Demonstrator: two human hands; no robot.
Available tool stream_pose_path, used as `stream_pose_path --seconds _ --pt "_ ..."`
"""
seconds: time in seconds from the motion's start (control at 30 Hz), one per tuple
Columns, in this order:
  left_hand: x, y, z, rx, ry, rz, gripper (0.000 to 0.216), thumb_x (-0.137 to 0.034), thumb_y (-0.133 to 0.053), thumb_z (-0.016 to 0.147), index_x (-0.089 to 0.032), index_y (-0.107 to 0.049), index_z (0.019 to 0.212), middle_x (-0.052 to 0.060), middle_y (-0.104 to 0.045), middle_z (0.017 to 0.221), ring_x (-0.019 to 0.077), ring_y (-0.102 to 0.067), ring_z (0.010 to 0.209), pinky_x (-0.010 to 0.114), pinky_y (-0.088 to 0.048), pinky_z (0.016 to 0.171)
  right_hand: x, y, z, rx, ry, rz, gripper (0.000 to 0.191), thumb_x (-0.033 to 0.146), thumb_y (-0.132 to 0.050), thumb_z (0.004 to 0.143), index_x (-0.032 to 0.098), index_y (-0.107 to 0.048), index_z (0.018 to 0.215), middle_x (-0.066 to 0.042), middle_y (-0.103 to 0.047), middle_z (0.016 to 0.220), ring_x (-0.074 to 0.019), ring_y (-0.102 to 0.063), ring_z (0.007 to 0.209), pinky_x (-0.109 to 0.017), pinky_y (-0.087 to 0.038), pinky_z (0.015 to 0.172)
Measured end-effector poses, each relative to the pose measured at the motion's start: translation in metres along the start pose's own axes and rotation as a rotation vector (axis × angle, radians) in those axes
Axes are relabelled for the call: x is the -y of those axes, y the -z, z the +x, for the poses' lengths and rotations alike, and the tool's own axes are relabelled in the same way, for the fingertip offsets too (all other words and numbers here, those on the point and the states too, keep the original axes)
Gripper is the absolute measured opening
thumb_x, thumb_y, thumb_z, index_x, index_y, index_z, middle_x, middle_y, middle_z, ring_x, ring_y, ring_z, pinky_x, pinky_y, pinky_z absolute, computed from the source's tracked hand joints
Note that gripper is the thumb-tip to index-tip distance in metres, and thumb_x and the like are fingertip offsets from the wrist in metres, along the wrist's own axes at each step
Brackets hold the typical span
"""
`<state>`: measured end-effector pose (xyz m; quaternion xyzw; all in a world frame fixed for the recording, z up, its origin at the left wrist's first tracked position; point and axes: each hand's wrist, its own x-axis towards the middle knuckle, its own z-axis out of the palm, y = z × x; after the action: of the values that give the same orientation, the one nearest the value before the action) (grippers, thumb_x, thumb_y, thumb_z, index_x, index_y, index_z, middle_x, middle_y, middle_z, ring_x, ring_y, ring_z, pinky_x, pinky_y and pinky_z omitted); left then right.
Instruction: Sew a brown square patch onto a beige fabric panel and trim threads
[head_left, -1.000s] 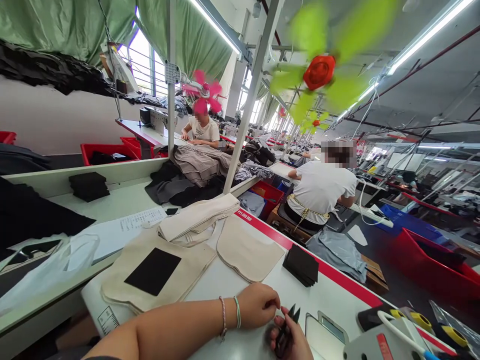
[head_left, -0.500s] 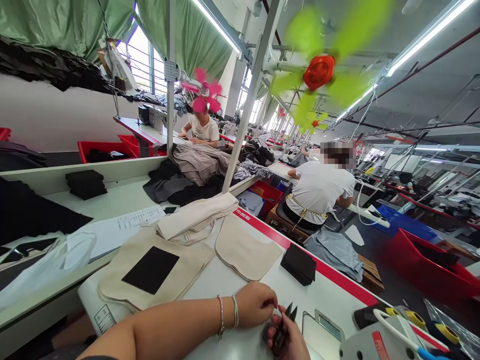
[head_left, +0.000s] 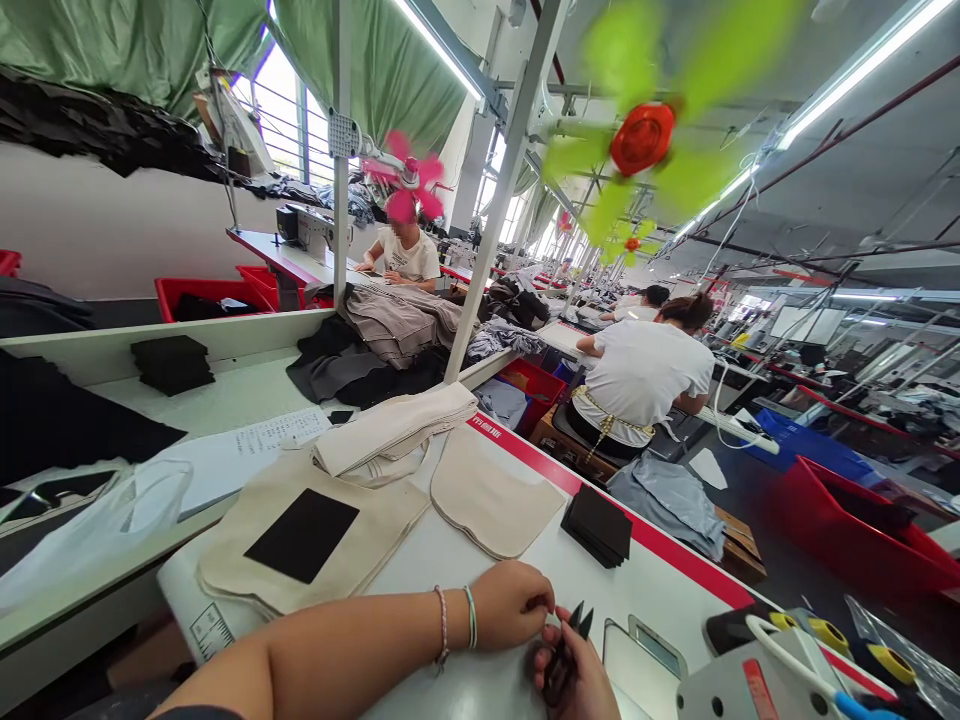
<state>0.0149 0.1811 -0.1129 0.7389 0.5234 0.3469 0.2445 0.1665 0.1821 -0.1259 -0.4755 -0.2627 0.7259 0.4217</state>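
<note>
My right hand (head_left: 579, 675) is wrapped round dark thread snips (head_left: 579, 622), whose two pointed blades stand up and slightly apart. Close against it is my left hand (head_left: 514, 605), fingers curled in a pinch near the blades; whatever they pinch is too small to make out. Beyond my hands on the white sewing table lie a cream fabric piece (head_left: 491, 495) and a stack of black squares (head_left: 598, 525). To the left, a single black square (head_left: 302, 535) rests on more cream pieces (head_left: 232, 565), with a folded cream bundle (head_left: 397, 425) behind them.
Part of a sewing machine (head_left: 757, 670) stands at the lower right, beside a recessed panel (head_left: 637, 665) in the tabletop. A side shelf holds written paper (head_left: 255, 450), a plastic bag (head_left: 90, 530) and black pieces (head_left: 172, 365). A co-worker (head_left: 645, 370) sits ahead; a green fan (head_left: 641, 140) spins above.
My hands and the snips keep almost the same position. The view shifts very slightly, and the fan blades keep turning.
</note>
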Motion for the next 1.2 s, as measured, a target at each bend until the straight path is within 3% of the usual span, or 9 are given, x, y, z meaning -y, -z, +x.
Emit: stream_pose_path --seconds 1.2 --pt "0.0033 -0.0036 0.0016 -0.014 -0.028 0.034 0.018 -0.011 -0.056 0.079 -0.017 -0.071 0.089 0.002 -0.073 0.083 0.0133 -0.064 0.075 0.022 -0.047 0.074 -0.0001 -0.002 -0.0009 0.012 0.014 -0.007 0.075 0.038 -0.088 0.048 0.021 -0.046 0.108 0.007 -0.064 0.059 -0.0137 -0.057 0.045 -0.023 -0.042 0.04"
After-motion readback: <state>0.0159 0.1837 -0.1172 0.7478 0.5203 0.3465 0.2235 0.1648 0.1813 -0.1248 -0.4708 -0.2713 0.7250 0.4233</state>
